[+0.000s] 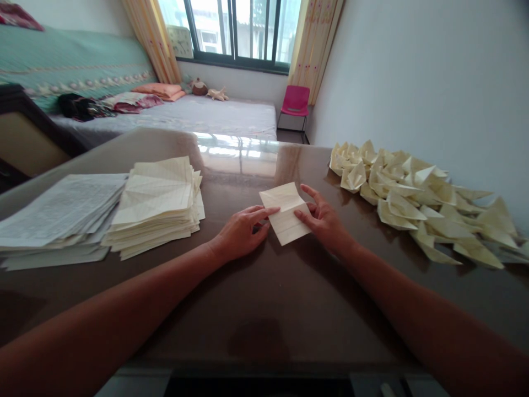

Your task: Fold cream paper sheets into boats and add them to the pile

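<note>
A small cream sheet of paper (287, 224), folded with a crease across its middle, lies between my two hands above the brown table. My right hand (324, 220) grips its right edge, thumb on top and the index finger stretched out past the far corner; the fingers beneath are partly hidden. From the other side my left hand (243, 231) reaches in with its fingers extended, a fingertip resting on the paper's left part and the thumb near the edge. Many folded paper boats (413, 190) cover the table's right side.
A thick stack of cream paper sheets (155, 193) stands left of my hands, beside a pile of printed white sheets (61, 212). The glossy table (231, 314) has its front edge close to me. Beyond it are a bed (231, 116) and a pink chair (295, 101).
</note>
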Action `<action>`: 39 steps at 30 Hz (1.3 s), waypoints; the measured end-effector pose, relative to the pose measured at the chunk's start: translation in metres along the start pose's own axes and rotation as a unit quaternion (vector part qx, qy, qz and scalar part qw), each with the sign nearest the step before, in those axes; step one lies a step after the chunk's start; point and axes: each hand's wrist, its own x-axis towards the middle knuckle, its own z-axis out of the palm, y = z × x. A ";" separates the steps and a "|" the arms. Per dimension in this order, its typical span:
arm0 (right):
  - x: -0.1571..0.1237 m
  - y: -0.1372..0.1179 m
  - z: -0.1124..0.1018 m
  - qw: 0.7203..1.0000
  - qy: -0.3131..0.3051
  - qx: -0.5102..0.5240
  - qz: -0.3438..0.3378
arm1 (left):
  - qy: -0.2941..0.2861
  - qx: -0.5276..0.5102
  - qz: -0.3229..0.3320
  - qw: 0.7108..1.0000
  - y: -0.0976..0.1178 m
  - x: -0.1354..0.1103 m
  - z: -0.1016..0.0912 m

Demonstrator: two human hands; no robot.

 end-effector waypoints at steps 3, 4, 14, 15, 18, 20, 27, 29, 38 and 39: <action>0.000 -0.002 0.002 0.999 -0.009 0.042 0.032 | -0.010 0.152 0.046 0.987 -0.003 -0.002 -0.004; 0.000 -0.003 0.002 0.998 -0.012 0.047 0.038 | 0.004 0.194 0.059 0.979 -0.002 -0.002 -0.005; 0.000 0.004 -0.013 0.966 -0.077 -0.246 -0.023 | -0.090 0.290 0.208 0.930 0.002 -0.003 -0.004; 0.000 0.005 -0.015 0.955 -0.079 -0.282 -0.041 | -0.094 0.287 0.202 0.932 0.001 -0.004 -0.003; -0.001 0.004 -0.018 0.924 -0.066 -0.362 -0.106 | -0.091 0.276 0.185 0.939 0.001 -0.004 -0.003; -0.003 0.000 -0.017 0.900 -0.046 -0.409 -0.143 | -0.090 0.272 0.176 0.942 0.001 -0.004 -0.003; -0.015 -0.025 -0.009 0.847 -0.169 -0.446 -0.235 | -0.083 0.246 0.153 0.954 0.001 -0.002 -0.002; -0.019 -0.030 -0.006 0.822 -0.211 -0.470 -0.242 | -0.073 0.232 0.153 0.958 -0.001 -0.002 -0.002; -0.019 -0.027 -0.007 0.788 -0.198 -0.539 -0.223 | -0.088 0.204 0.125 0.967 -0.001 -0.001 0.000; -0.019 -0.027 -0.007 0.795 -0.194 -0.531 -0.218 | -0.085 0.207 0.123 0.967 0.000 -0.001 0.000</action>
